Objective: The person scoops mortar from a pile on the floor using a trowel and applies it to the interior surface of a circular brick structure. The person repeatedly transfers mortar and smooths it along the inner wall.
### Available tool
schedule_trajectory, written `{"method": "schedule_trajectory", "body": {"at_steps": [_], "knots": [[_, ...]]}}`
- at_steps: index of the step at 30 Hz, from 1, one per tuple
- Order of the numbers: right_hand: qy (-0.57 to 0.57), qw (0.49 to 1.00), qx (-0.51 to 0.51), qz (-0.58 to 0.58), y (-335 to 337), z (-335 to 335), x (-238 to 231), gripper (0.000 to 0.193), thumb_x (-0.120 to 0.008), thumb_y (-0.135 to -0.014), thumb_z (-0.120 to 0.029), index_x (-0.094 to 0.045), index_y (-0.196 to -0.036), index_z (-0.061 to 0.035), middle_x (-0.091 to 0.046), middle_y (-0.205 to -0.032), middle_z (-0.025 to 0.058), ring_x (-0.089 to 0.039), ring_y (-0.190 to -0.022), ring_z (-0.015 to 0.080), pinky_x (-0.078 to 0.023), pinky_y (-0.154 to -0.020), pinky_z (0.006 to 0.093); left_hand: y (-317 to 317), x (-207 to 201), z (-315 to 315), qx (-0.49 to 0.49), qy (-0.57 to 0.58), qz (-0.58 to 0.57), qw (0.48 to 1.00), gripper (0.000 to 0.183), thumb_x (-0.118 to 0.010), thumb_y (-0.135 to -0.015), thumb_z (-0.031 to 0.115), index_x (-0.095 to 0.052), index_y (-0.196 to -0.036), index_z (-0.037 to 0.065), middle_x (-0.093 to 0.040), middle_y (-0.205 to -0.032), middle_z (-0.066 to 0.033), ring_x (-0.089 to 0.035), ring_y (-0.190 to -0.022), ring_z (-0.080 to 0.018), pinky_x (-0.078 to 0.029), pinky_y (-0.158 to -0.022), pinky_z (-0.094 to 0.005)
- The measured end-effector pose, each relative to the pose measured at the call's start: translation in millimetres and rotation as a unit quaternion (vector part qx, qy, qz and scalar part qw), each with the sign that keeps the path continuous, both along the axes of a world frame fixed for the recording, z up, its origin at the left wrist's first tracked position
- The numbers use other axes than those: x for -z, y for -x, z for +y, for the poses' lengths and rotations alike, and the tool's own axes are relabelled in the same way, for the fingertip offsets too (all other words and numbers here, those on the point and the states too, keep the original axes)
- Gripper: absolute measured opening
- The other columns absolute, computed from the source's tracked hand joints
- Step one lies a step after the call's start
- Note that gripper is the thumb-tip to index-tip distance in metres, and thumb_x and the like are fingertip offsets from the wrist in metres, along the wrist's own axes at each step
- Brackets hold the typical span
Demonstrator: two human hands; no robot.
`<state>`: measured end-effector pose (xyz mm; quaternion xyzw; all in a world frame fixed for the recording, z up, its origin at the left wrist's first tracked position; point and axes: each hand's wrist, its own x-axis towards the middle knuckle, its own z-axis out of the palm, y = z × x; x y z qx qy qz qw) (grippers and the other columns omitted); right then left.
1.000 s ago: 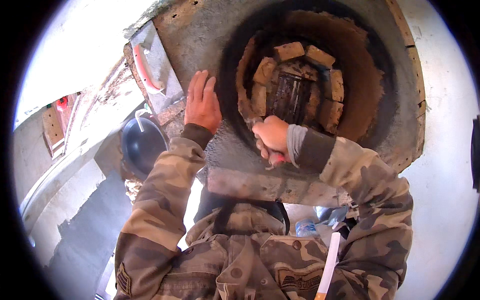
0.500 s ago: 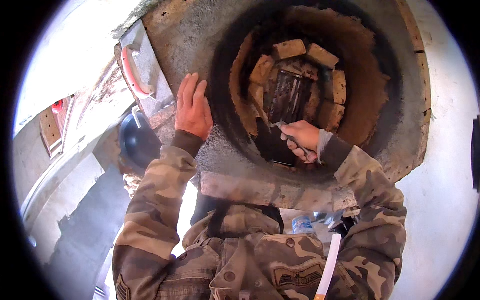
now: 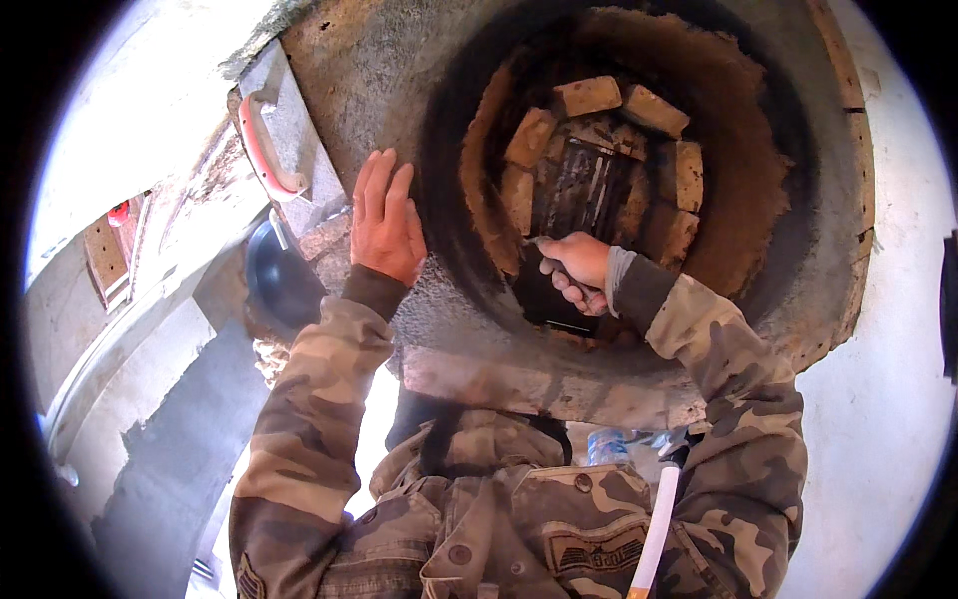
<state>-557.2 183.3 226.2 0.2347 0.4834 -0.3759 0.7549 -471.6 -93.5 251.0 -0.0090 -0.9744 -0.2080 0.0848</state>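
Observation:
My left hand (image 3: pixel 387 222) lies flat on the grey cement top (image 3: pixel 364 70), fingers stretched out, beside the round pit's left edge. Inside the round pit, my right hand (image 3: pixel 579 270) is closed around the handle of a small trowel (image 3: pixel 539 241). The trowel's tip is close to the brown clay lining (image 3: pixel 487 215) on the left wall; most of the blade is hidden, and I cannot tell whether it touches. Several yellowish bricks (image 3: pixel 587 96) stand in a ring lower down, around a dark metal grate (image 3: pixel 582 185).
A plastering float (image 3: pixel 261 150) with a red and white handle lies left of my left hand. Below it sits a dark blue bowl (image 3: pixel 279 285). A brick edge (image 3: pixel 499 379) runs along the near side. A white tube (image 3: pixel 656 529) hangs before my jacket, near a plastic bottle (image 3: pixel 606 447).
My right hand has moved a little left with the trowel, closer to the pit's left wall. The left hand stays on the cement. The view has shifted slightly.

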Motion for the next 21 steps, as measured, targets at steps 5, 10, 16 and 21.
{"method": "schedule_trajectory", "body": {"at_steps": [5, 10, 16, 21], "knots": [[-0.033, 0.993, 0.061, -0.092, -3, -16, 22, 0.035, -0.046, -0.104, -0.041, -0.049, -0.088, -0.0099, -0.045, -0.063, 0.0000, -0.041, -0.044, 0.0126, -0.024, -0.032, 0.0294, -2, 0, -1, -0.001, 0.002, -0.003, 1.000, 0.043, -0.050, -0.092, -0.003, -0.051, -0.135, -0.003, -0.043, -0.149, -0.0241, -0.039, -0.141, -0.0440, -0.031, -0.118, -0.0515], [0.012, 0.954, 0.236, -0.186, 15, -49, 51, 0.026, -0.047, -0.103, -0.034, -0.048, -0.088, -0.0135, -0.039, -0.062, -0.0059, -0.037, -0.044, 0.0077, -0.026, -0.038, 0.0262, -1, 0, -2, -0.001, 0.011, 0.005, 1.000, 0.046, -0.053, -0.089, -0.004, -0.052, -0.135, -0.002, -0.045, -0.148, -0.0240, -0.042, -0.139, -0.0450, -0.034, -0.116, -0.0519], [0.037, 0.914, 0.325, -0.240, 47, -66, 57, 0.028, -0.045, -0.105, -0.035, -0.053, -0.089, -0.0136, -0.037, -0.062, -0.0080, -0.039, -0.045, 0.0076, -0.030, -0.042, 0.0287, 2, -3, -1, -0.007, -0.001, -0.008, 1.000, 0.047, -0.055, -0.089, -0.005, -0.051, -0.135, -0.001, -0.044, -0.149, -0.0226, -0.041, -0.139, -0.0444, -0.035, -0.116, -0.0511], [0.177, 0.860, 0.404, -0.257, 68, -29, 30, 0.032, -0.048, -0.104, -0.040, -0.059, -0.095, -0.0114, -0.043, -0.065, -0.0069, -0.047, -0.045, 0.0112, -0.043, -0.036, 0.0328, -2, -2, -3, -0.015, 0.002, -0.012, 1.000, 0.047, -0.055, -0.089, -0.004, -0.051, -0.136, -0.001, -0.044, -0.148, -0.0221, -0.041, -0.140, -0.0437, -0.035, -0.116, -0.0506]]}}
